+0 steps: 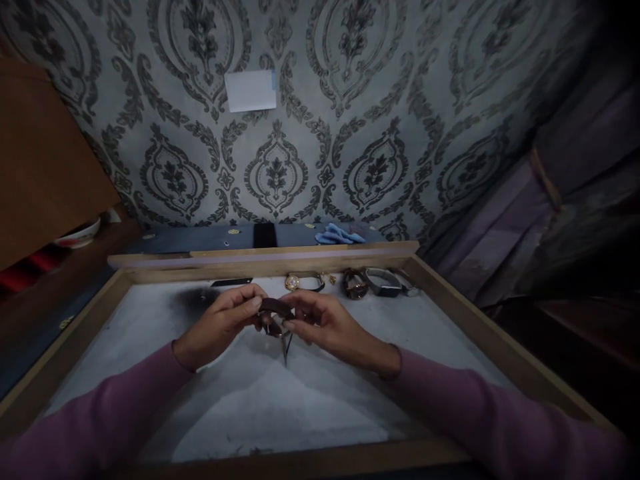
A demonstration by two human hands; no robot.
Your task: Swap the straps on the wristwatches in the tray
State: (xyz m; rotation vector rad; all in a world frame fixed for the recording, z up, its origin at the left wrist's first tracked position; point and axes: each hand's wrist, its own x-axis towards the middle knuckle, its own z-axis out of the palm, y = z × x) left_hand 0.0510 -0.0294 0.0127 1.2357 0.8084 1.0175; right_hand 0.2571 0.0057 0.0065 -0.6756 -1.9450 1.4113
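Observation:
Over the tray's middle, a wristwatch with a dark brown strap (277, 307) is held between my two hands. The fingers of my left hand (223, 325) pinch its left end. On the other end, my right hand (333, 327) has its thumb and fingers closed round the strap. A thin dark pointed piece hangs below the watch; whether it is a strap end or a separate tool I cannot tell. The watch face is mostly hidden by fingers. Beneath lies the white floor of a wooden-framed tray (260, 413).
Along the tray's far side lie a gold-faced watch (293, 283), a brown watch (355, 285), a dark-and-silver watch (384, 283) and a slim black object (233, 283). Behind the rim are a blue cloth (339, 235) and a black rectangular item (265, 235). Patterned wallpaper (275, 167) rises beyond.

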